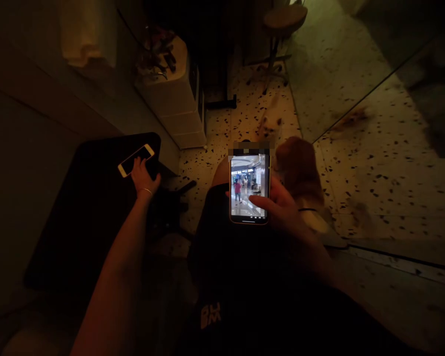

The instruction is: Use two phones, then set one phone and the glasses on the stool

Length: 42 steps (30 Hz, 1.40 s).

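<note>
My right hand (282, 207) is closed round a lit phone (249, 189), held upright above my lap, with the thumb across its screen, which shows a bright indoor scene. My left hand (144, 176) reaches out to the left over a black table (81, 217) and grips the lower end of a second phone (135, 159), white-edged with a dark screen, lying slanted on the tabletop. A thin bracelet sits on my left wrist. I am seated, with dark shorts over my thighs.
A reddish-brown furry animal (298, 170) sits against my right knee on the speckled terrazzo floor (374, 163). A white drawer unit (178, 106) with clutter on top stands ahead to the left. A round stool (282, 24) stands farther back. The room is dim.
</note>
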Each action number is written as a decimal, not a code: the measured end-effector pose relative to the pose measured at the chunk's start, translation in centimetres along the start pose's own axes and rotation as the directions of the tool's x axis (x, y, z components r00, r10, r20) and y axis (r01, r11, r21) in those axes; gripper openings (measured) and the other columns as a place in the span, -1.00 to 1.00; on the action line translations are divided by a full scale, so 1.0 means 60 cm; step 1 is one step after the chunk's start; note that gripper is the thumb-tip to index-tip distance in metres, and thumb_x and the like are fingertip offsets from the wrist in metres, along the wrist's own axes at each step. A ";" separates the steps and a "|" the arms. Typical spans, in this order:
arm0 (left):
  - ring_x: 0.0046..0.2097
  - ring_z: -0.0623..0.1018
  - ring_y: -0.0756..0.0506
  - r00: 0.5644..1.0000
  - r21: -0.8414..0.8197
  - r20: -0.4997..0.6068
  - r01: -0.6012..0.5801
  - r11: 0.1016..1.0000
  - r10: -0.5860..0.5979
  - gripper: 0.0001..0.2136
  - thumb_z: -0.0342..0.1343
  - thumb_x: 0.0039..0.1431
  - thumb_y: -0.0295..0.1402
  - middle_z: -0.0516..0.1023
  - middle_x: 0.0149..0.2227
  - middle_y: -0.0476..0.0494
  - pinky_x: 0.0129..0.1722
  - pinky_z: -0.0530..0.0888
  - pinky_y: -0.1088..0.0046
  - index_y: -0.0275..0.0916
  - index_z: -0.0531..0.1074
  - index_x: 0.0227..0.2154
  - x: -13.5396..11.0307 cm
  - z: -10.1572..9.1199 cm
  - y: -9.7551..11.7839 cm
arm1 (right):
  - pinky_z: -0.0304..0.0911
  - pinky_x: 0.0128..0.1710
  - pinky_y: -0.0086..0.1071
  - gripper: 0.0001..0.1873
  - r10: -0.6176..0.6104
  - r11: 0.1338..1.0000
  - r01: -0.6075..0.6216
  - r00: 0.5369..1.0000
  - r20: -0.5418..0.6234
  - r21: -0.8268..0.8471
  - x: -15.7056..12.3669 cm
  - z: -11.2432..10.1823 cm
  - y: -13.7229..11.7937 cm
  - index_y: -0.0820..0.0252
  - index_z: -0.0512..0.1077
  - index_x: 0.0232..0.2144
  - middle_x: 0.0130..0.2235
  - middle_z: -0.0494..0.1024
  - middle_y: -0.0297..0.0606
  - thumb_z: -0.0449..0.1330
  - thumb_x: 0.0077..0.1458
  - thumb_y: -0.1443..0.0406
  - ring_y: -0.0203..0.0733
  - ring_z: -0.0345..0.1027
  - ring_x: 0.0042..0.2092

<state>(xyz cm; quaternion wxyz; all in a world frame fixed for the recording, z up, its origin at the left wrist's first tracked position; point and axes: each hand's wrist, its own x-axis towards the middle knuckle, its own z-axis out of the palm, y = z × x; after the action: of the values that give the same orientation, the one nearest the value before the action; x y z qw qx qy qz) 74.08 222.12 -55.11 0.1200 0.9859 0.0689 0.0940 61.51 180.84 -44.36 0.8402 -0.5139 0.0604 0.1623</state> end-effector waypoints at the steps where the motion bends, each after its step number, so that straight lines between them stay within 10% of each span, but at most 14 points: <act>1: 0.45 -0.03 -0.39 1.000 -0.017 -0.016 -0.008 1.000 0.008 -0.19 0.12 0.05 -0.19 -0.02 0.41 -0.57 0.41 -0.04 0.00 -0.59 0.12 0.31 0.000 0.001 -0.002 | 0.47 -0.01 -0.02 -0.38 -0.003 1.000 0.003 1.000 -0.005 -0.003 0.001 0.002 -0.002 0.06 0.30 0.10 0.01 0.56 -0.17 0.41 0.03 0.16 -0.01 0.51 -0.04; 8: 0.34 0.22 -0.36 0.981 -0.097 -0.172 -0.104 0.990 0.086 -0.32 0.11 0.07 -0.17 0.24 0.27 -0.54 0.36 0.13 0.09 -0.51 0.27 0.19 -0.004 0.003 -0.014 | 0.39 0.12 0.04 -0.36 0.007 0.999 -0.008 1.000 -0.023 -0.044 0.002 -0.004 0.002 0.08 0.30 0.11 0.02 0.54 -0.17 0.41 0.01 0.18 0.01 0.48 0.03; 12: -0.13 0.49 -0.17 0.957 -0.248 -0.272 0.036 0.968 -0.106 -0.54 0.15 0.08 -0.23 0.45 -0.10 -0.30 -0.03 0.44 0.27 -0.37 0.33 0.01 -0.010 -0.001 -0.013 | 0.43 0.05 -0.03 -0.40 -0.016 1.000 0.016 0.999 -0.038 0.005 0.000 -0.005 0.014 0.05 0.32 0.08 0.03 0.54 -0.22 0.40 0.00 0.24 -0.04 0.49 -0.02; 17: -0.47 0.27 0.03 0.906 -0.543 -0.171 0.242 0.804 -0.388 -0.72 0.26 -0.01 -0.42 0.23 -0.52 0.11 -0.38 0.28 0.52 -0.25 0.25 -0.32 -0.007 -0.008 0.001 | 0.40 0.07 -0.04 -0.44 -0.003 1.000 0.003 0.998 -0.062 0.015 0.000 0.010 0.014 0.06 0.35 0.04 -0.05 0.56 -0.27 0.40 0.00 0.26 -0.07 0.49 -0.05; 24: -0.54 0.06 0.08 0.937 -0.663 -0.151 0.141 0.735 -0.316 -0.55 0.25 0.05 -0.49 0.03 -0.65 0.10 -0.50 0.05 0.52 -0.27 0.05 -0.71 -0.017 -0.011 0.004 | 0.47 -0.12 -0.15 -0.42 0.036 0.998 -0.037 0.999 -0.041 -0.040 0.014 0.031 0.008 0.07 0.31 0.07 -0.04 0.56 -0.23 0.40 0.02 0.25 -0.08 0.51 -0.11; 34: -0.60 0.10 0.07 0.901 -0.819 -0.189 0.074 0.568 -0.390 -0.46 0.06 0.33 -0.08 0.08 -0.68 0.02 -0.57 0.02 0.48 -0.27 0.13 -0.69 -0.032 -0.007 0.005 | 0.47 -0.09 -0.12 -0.37 0.056 0.988 -0.064 0.997 -0.058 -0.137 0.023 0.048 0.025 0.04 0.28 0.11 -0.07 0.56 -0.26 0.40 0.02 0.21 -0.08 0.51 -0.12; 42: -0.68 0.06 0.10 0.884 -0.961 -0.007 0.123 0.248 -0.467 -0.49 -0.23 0.47 -0.46 0.03 -0.71 0.04 -0.65 -0.06 0.51 -0.25 0.05 -0.70 -0.023 -0.021 0.034 | 0.46 -0.16 -0.22 -0.40 0.077 0.989 -0.085 0.995 -0.070 -0.118 0.030 0.061 0.027 0.04 0.32 0.07 -0.09 0.58 -0.30 0.42 0.00 0.22 -0.14 0.52 -0.15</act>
<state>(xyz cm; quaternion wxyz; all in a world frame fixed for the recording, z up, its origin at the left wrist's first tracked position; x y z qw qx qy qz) 72.69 220.21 -53.66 0.6757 0.6680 0.2040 0.2357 62.40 185.13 -44.51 0.7978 -0.5660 0.0989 0.1829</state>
